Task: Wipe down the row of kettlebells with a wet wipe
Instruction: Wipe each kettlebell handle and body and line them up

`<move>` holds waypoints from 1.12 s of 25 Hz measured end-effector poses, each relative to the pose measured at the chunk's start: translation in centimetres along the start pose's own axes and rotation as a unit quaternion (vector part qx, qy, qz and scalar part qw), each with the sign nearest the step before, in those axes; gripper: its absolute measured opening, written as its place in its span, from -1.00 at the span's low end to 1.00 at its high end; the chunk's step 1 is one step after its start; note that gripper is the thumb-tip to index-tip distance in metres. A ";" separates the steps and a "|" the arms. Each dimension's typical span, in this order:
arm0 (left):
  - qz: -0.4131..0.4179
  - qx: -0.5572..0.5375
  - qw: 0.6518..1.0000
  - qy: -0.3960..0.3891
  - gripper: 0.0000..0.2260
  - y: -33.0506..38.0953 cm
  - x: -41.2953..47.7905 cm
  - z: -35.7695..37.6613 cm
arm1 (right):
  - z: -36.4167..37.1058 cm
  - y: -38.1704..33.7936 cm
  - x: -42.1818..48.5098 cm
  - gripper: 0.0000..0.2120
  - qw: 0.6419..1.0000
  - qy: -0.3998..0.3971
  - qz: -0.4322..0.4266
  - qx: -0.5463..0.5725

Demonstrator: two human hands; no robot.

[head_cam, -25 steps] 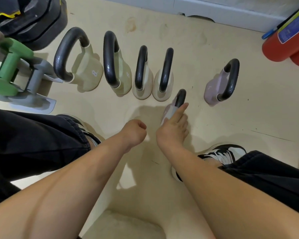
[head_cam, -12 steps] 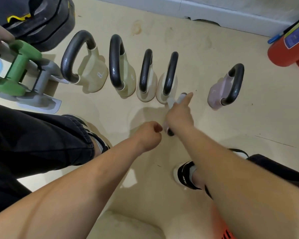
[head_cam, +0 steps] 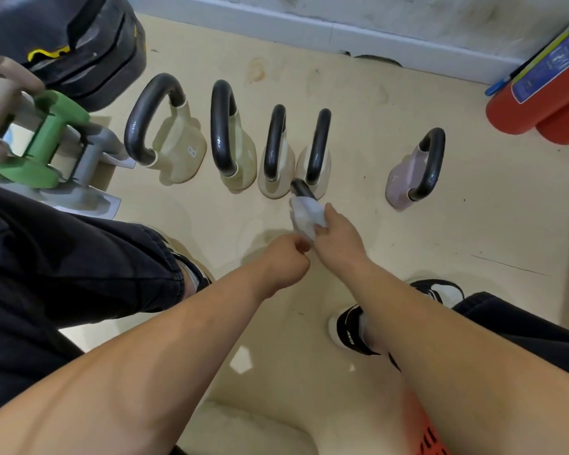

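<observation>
Wet wipe (head_cam: 306, 215) on kettlebell handle (head_cam: 300, 188), gripped by right hand (head_cam: 338, 235).

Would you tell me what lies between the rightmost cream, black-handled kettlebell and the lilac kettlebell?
Head view: only bare beige floor lies between the rightmost cream kettlebell and the lilac kettlebell; the right hand grips the white wet wipe nearer the camera.

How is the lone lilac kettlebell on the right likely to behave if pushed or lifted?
The lilac kettlebell probably feels heavy for its size, as a solid-looking weight. It stands on its base on the floor, so a push would likely slide or tip it, not roll it. Its glossy black handle may be slippery when wet.
</observation>
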State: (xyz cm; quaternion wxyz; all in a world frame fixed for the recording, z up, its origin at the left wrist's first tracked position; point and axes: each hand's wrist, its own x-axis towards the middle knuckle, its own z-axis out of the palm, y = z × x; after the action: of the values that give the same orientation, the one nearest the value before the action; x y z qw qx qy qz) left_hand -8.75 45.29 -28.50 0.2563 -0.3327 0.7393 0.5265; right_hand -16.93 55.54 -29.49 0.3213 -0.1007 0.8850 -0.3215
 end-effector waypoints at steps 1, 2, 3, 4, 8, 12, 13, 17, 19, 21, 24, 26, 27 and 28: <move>0.006 0.005 1.000 0.007 -0.62 0.0 0.1 0.0 | -0.6 0.1 0.3 -0.47 0.999 0.005 0.011 0.039; 0.008 0.006 1.000 0.017 -0.60 -0.2 0.3 -0.1 | -1.1 0.1 0.3 -0.59 0.996 0.022 0.027 0.079; 0.003 -0.003 1.000 0.024 -0.59 -0.6 0.6 -0.2 | -1.7 0.1 0.5 -0.72 0.989 0.049 0.052 0.129; -0.008 -0.020 0.999 0.031 -0.58 -0.9 0.9 -0.3 | -2.3 0.1 0.8 -0.75 0.978 0.082 0.080 0.173; -0.024 -0.068 0.994 0.080 -0.57 -1.1 1.6 -0.4 | -4.0 -1.9 2.1 -0.70 0.965 0.078 0.119 0.221; -0.020 -0.085 0.993 0.084 -0.55 -0.8 1.8 -0.9 | -2.3 -5.4 3.1 -0.77 0.992 -0.015 0.045 0.114; -0.025 -0.084 0.993 0.084 -0.55 -0.8 1.8 -1.1 | -1.9 -5.6 3.3 -0.76 0.996 -0.034 0.031 0.070; -0.038 -0.075 0.993 0.087 -0.57 -0.9 1.7 -1.6 | -1.7 -4.7 3.2 -0.69 0.995 -0.068 0.063 0.030; -0.039 -0.057 0.995 0.075 -0.55 -0.9 1.4 -1.3 | -1.4 -4.7 2.0 -0.69 0.993 -0.078 0.080 0.047; -0.034 -0.027 0.997 0.059 -0.53 -0.9 0.9 -0.7 | -0.9 -4.0 0.6 -0.72 0.989 -0.071 0.111 0.072; -0.026 0.013 0.998 0.051 -0.54 -1.1 0.5 0.3 | -1.4 -2.7 -0.3 -0.66 0.966 -0.024 0.210 0.150; -0.018 0.027 0.998 0.051 -0.57 -0.9 0.3 0.7 | -2.0 -2.4 -0.1 -0.61 0.954 -0.025 0.236 0.182; -0.009 0.032 0.998 0.051 -0.59 -0.6 0.3 1.0 | -2.1 -2.4 0.1 -0.60 0.956 -0.029 0.232 0.179; 0.005 0.035 0.998 0.053 -0.64 -0.3 0.3 1.2 | -2.1 -2.7 0.4 -0.60 0.956 -0.030 0.224 0.187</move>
State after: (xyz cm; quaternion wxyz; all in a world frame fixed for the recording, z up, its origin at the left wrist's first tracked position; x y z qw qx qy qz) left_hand -8.71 46.35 -29.28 0.2252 -0.3473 0.7715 0.4831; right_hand -18.62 54.38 -26.76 0.4249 0.1527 0.7986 -0.3980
